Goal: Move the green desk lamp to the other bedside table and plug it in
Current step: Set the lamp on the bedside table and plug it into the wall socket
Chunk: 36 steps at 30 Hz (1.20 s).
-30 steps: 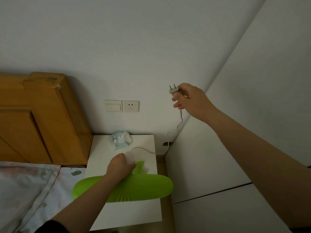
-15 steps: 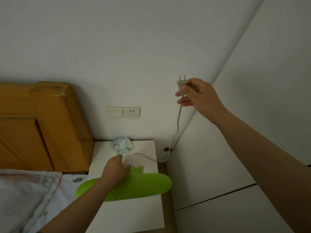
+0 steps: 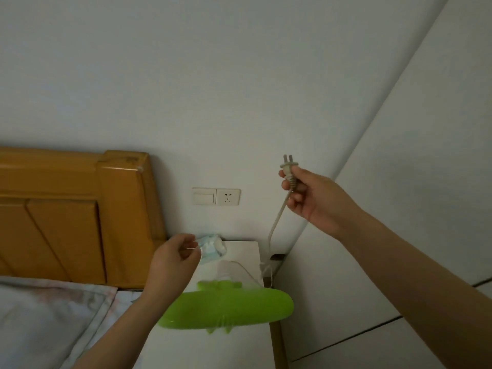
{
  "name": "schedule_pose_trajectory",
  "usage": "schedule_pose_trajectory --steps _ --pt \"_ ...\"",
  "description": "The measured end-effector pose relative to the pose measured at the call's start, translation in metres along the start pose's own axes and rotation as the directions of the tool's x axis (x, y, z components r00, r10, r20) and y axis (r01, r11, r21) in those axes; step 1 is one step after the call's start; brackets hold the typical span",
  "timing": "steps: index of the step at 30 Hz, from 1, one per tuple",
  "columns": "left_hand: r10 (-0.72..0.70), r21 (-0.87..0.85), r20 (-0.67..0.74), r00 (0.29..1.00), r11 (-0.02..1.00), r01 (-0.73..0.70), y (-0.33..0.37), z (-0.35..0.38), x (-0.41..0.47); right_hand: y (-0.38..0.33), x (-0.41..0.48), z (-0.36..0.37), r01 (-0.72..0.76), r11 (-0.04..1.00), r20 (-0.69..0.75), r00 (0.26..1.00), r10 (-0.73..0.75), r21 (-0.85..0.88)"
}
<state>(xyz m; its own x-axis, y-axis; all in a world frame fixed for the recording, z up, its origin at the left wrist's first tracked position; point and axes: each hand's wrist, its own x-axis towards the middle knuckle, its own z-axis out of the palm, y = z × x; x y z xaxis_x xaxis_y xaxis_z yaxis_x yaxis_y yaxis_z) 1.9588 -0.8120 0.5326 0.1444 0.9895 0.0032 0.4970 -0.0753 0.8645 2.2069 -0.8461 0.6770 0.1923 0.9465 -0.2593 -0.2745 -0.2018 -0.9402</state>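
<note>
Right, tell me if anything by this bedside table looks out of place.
One thing: a crumpled blue-and-white packet lies loose at the back of the bedside table, behind the green lamp. The plug is in the right hand, not in the socket.

green lamp (image 3: 226, 310) blurry, its stand mostly hidden under the shade, bedside table (image 3: 247, 251) partly covered by the lamp, near end cut off, cord (image 3: 275, 227) drops out of sight behind table, pillow (image 3: 40, 315) cut off at left
</note>
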Motion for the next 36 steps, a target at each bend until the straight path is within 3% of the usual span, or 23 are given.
schedule_pose_trajectory --steps 4,7,10,14,25,36 --pt "0.019 -0.015 -0.009 1.0 1.0 -0.019 0.001 -0.016 0.006 0.024 0.004 0.004 0.05 0.973 -0.139 0.987 -0.082 -0.224" --pt "0.028 -0.023 -0.007 1.0 0.999 -0.028 0.001 -0.023 0.012 0.044 0.017 0.002 -0.001 0.977 -0.233 0.971 -0.049 -0.212" --pt "0.021 -0.021 -0.011 1.0 1.0 -0.021 -0.001 -0.025 0.017 0.062 0.036 -0.004 -0.078 0.994 -0.266 0.962 0.056 -0.071" --pt "0.004 0.029 -0.032 0.999 1.0 -0.003 -0.003 -0.022 0.031 0.075 0.068 -0.008 -0.137 0.991 -0.234 0.963 0.136 0.013" --pt "0.014 0.11 -0.085 0.996 0.994 -0.005 0.026 0.014 0.1 0.105 0.157 -0.015 -0.243 0.97 -0.111 0.964 0.24 -0.018" --pt "-0.072 0.17 -0.15 0.986 0.981 0.097 -0.004 0.015 0.128 0.158 0.248 0.004 -0.4 0.915 -0.152 0.909 0.389 -0.052"
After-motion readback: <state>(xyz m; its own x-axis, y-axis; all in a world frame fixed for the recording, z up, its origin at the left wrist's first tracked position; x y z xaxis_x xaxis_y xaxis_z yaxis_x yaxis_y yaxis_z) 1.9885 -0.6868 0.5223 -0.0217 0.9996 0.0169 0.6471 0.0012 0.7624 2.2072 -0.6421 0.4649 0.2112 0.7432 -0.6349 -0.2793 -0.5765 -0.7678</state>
